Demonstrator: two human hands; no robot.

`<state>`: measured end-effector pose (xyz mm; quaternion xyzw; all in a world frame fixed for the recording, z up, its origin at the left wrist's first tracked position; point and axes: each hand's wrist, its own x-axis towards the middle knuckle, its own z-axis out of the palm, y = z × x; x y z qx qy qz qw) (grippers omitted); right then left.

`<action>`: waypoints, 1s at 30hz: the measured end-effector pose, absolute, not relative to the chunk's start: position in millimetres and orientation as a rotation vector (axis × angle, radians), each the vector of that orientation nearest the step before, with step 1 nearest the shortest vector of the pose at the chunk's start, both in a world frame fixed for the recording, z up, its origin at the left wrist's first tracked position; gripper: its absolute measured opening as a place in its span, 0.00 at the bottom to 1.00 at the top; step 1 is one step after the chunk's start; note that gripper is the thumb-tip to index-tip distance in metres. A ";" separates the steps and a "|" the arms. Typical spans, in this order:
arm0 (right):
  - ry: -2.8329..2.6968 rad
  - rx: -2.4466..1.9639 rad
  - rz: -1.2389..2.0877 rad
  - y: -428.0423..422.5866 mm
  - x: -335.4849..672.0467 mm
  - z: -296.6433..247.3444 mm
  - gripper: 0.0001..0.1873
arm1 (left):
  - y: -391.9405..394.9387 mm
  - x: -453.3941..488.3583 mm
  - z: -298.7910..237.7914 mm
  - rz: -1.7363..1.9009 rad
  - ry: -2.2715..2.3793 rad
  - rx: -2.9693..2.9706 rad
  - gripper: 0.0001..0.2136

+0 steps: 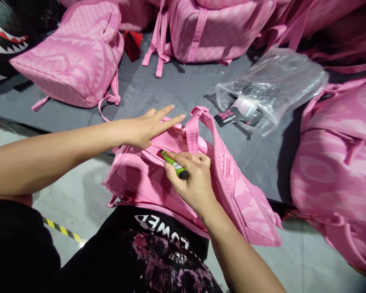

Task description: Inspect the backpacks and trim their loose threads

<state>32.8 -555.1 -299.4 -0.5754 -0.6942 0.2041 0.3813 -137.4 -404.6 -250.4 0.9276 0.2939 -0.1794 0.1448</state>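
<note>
A pink backpack (pixel 250 203) lies opened across my lap, its inside lining facing me. My right hand (pixel 193 179) grips a green marker pen (pixel 174 165) with a black end, its tip at a small dark red label (pixel 160 153) inside the backpack. My left hand (pixel 149 127) rests at the backpack's upper edge with fingers spread, holding nothing. Beside the fingers, the carry loop (pixel 192 134) stands up from the bag.
Other pink backpacks (pixel 76 61) sit on the grey-covered table (pixel 134 89) at left, back and right. A clear plastic bag (pixel 280 81) with hang tags (pixel 227 118) lies behind mine. At far left is a black bag (pixel 9 36) with a toothed mouth print.
</note>
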 end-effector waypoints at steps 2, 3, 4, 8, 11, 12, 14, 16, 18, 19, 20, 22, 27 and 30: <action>-1.787 -1.452 0.532 -551.7 26.3 -298.6 0.12 | -405.7 -136.9 -249.0 -0.509 0.856 2.665 0.56; -1.793 -1.438 0.547 -550.2 23.4 -298.7 0.12 | -406.4 -136.3 -248.5 -0.504 0.856 2.663 0.56; -1.802 -1.428 0.560 -549.2 21.3 -298.9 0.12 | -407.1 -135.6 -248.1 -0.502 0.859 2.659 0.56; -1.821 -1.465 0.464 -548.9 19.8 -300.5 0.12 | -409.2 -132.1 -248.1 -0.530 0.908 2.632 0.55; -1.811 -1.438 0.504 -549.9 19.5 -302.0 0.12 | -409.2 -131.3 -252.3 -0.503 0.923 2.640 0.55; -1.810 -1.424 0.527 -550.0 18.6 -302.4 0.12 | -408.9 -131.6 -254.6 -0.488 0.927 2.648 0.56; -1.798 -1.436 0.502 -549.9 16.4 -302.7 0.12 | -408.0 -133.0 -260.1 -0.463 0.938 2.670 0.56; -1.786 -1.455 0.467 -549.1 14.7 -302.1 0.13 | -406.9 -134.9 -265.7 -0.434 0.926 2.698 0.57; -1.799 -1.431 0.544 -548.0 14.4 -300.7 0.12 | -405.8 -136.3 -270.8 -0.395 0.892 2.728 0.57; -1.809 -1.424 0.590 -547.5 14.7 -299.9 0.11 | -405.3 -136.5 -273.0 -0.379 0.883 2.739 0.57; -1.810 -1.434 0.610 -547.1 15.1 -299.2 0.11 | -404.8 -136.5 -274.9 -0.373 0.885 2.747 0.58; -1.787 -1.468 0.576 -546.8 15.8 -298.5 0.11 | -404.3 -135.5 -277.3 -0.385 0.913 2.753 0.58; -1.769 -1.442 0.603 -547.4 15.4 -300.4 0.12 | -406.8 -134.1 -271.3 -0.400 0.923 2.728 0.56; -1.752 -1.469 0.605 -547.2 14.7 -300.7 0.12 | -409.4 -134.8 -264.5 -0.409 0.901 2.712 0.55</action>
